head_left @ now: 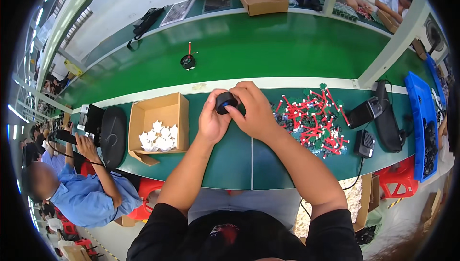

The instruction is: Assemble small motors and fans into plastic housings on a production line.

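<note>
Both hands are at the near edge of the green belt, over the green worktop (225, 170). My left hand (214, 119) is wrapped round a small black round housing (224, 100), which looks like a short cylinder with a hollow end. From the other side my right hand (253, 110) grips the same housing, its thumb pressed at the opening, where a bit of blue shows. Right of my hands lies a heap of small circuit boards with red wires (314, 124). To the left, a cardboard box (183, 122) holds several white plastic pieces (159, 137).
On the green belt (268, 45) stands a black round part with a red wire (188, 61). Black devices (365, 112) and a blue tray (416, 117) lie right. A black case (113, 136) and a person in blue (91, 194) are left; co-workers sit across.
</note>
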Tool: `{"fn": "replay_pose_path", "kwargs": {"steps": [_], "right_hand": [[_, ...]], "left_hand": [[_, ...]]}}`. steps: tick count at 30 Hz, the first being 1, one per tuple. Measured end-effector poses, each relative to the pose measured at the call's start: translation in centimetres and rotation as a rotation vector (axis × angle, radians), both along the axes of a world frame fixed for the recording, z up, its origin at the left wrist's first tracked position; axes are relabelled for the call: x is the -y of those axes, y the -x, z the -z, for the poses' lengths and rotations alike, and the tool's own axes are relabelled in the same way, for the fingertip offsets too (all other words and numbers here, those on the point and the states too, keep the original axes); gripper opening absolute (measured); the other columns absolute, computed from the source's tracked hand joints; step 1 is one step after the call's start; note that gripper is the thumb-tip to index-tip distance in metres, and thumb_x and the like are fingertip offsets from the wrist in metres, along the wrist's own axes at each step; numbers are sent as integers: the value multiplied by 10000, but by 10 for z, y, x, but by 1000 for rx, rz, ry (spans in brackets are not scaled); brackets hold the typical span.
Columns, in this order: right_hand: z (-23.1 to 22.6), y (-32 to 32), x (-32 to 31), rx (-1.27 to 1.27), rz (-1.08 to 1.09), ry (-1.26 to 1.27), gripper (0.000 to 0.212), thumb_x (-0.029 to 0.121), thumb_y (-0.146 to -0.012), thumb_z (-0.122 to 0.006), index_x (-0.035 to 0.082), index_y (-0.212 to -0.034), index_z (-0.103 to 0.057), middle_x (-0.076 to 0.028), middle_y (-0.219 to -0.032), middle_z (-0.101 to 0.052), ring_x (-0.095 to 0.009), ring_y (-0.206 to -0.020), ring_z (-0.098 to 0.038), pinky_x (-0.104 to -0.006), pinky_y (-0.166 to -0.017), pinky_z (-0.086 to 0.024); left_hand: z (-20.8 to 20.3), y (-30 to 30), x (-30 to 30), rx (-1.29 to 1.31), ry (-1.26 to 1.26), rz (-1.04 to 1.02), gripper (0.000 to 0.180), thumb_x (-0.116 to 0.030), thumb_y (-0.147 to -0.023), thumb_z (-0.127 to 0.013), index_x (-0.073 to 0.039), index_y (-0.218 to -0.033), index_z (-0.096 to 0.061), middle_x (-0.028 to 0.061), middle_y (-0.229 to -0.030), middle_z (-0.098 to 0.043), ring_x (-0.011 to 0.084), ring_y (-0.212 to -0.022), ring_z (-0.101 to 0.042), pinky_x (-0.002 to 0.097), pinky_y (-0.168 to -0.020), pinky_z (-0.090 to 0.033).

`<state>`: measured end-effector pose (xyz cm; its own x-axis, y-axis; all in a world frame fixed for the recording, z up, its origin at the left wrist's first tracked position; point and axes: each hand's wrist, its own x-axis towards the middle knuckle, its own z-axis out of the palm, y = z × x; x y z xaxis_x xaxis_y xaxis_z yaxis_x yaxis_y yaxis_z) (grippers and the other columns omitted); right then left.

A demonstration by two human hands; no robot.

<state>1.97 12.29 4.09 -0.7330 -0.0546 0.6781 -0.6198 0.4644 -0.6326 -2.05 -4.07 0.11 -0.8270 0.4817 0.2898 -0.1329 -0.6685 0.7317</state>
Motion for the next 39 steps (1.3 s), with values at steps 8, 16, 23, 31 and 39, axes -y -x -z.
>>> {"fn": "replay_pose_path", "kwargs": {"steps": [8, 16, 23, 31, 39], "right_hand": [[3, -5, 1, -183, -66, -130, 432, 48, -641, -778, 50, -1053, -651, -116, -1145, -605, -313, -971, -643, -438, -771, -542], [7, -3, 3, -350, -93, -136, 406, 27, -615, -771, 48, -996, -631, -134, -1128, -609, -331, -917, -644, -435, -749, -538], [1, -3, 5, -326, -44, -206, 333, 9, -645, -757, 7, -951, -627, -162, -1093, -630, -349, -895, -653, -442, -728, -542], [0, -5, 18, -217, -91, -145, 367, -35, -709, -729, -7, -1060, -623, -190, -1150, -666, -378, -981, -672, -449, -821, -549], [-3, -17, 10, -1, -100, -57, 351, -2, -748, -758, 7, -1062, -600, -176, -1056, -731, -344, -938, -720, -422, -828, -566]], "left_hand": [[-13, -21, 3, -325, 265, -344, 642, -268, -807, -755, -23, -1295, -416, 103, -1085, -657, 140, -986, -589, 283, -886, -460], [-20, -25, -3, -588, 233, -455, 627, -211, -811, -751, -6, -1285, -395, 119, -1059, -650, 154, -972, -572, 311, -879, -472], [-15, -23, -1, -519, 377, -503, 629, -251, -830, -750, -16, -1306, -413, 102, -1069, -662, 161, -992, -588, 319, -910, -476], [-39, -44, 17, -297, 499, -369, 558, -140, -887, -680, -53, -1355, -388, 90, -1123, -649, 140, -987, -564, 307, -893, -477], [-100, -8, 173, -640, 1468, -776, 372, -237, -954, -665, -6, -1245, -635, 172, -1100, -697, 268, -977, -667, 392, -882, -526]]}}
